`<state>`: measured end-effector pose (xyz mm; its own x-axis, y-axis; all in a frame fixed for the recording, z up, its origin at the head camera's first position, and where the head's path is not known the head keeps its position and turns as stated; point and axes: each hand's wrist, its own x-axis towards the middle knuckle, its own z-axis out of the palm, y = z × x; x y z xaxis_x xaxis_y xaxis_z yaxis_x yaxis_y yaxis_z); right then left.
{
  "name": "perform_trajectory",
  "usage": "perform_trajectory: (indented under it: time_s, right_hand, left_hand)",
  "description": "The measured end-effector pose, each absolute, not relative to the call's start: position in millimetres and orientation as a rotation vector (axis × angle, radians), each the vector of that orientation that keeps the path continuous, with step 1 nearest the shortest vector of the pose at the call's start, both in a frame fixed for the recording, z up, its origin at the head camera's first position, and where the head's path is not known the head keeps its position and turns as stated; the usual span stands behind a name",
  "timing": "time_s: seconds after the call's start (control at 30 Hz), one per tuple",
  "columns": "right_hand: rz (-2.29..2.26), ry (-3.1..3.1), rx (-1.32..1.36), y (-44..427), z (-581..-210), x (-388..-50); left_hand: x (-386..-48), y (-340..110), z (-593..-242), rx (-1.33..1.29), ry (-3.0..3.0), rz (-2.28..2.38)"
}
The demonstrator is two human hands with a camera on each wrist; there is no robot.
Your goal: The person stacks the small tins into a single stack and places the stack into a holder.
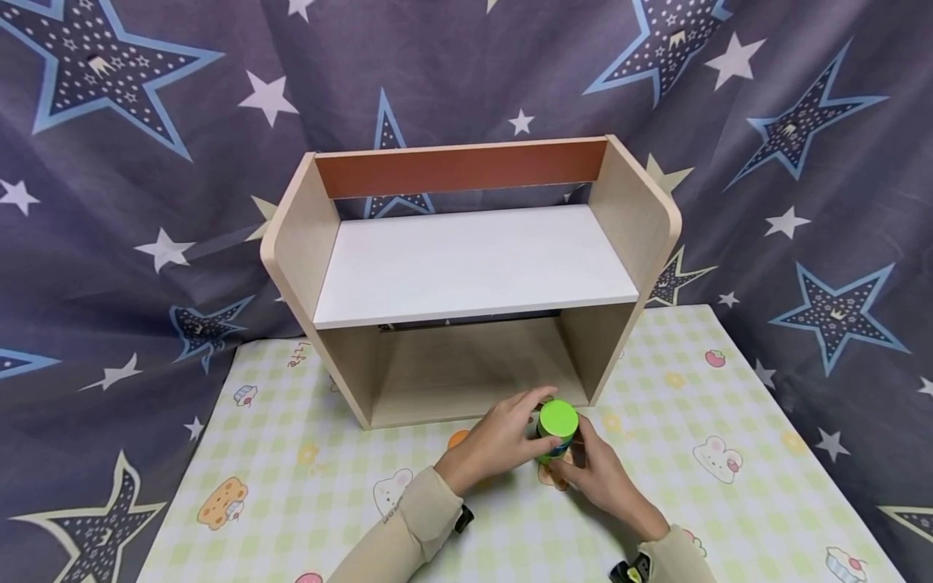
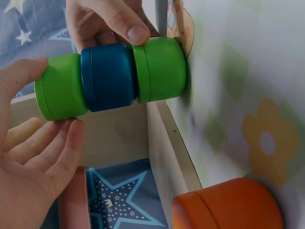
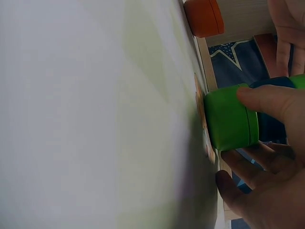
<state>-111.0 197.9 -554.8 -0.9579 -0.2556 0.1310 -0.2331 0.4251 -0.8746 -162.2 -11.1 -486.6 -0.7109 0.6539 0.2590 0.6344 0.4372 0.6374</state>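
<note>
Three small round lidded tubs stand stacked upright on the table, just in front of a wooden shelf: a green tub (image 2: 163,69) at the bottom, a blue tub (image 2: 108,76) in the middle and another green tub (image 1: 559,419) on top. My left hand (image 1: 499,437) holds the top green tub between thumb and fingertips. Lower down, my right hand (image 1: 603,474) grips the bottom green tub, its thumb on the side near the blue one. An orange tub (image 2: 228,207) sits on the table beside the stack, mostly hidden behind my left hand in the head view.
The wooden shelf unit (image 1: 645,214) has a white upper board (image 1: 474,263) and a reddish-brown back rail (image 1: 466,168). A checked, cartoon-printed cloth (image 1: 291,486) covers the table. Behind hangs a dark star-patterned curtain (image 1: 466,73).
</note>
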Motion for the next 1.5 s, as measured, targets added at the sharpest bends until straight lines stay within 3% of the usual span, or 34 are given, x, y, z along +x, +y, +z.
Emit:
perform_trajectory:
  time_s: [1.17,1.5]
  right_hand:
    - [-1.608,2.683,-0.415,197.3,-558.7,-111.7]
    - [-1.620,2.695,-0.437,185.9,-523.7,-102.7]
  left_hand:
    - [-138.2,-83.2,-489.3,0.892,2.742,1.460]
    - [-134.1,-103.1,-504.2,0.816,2.743,1.502]
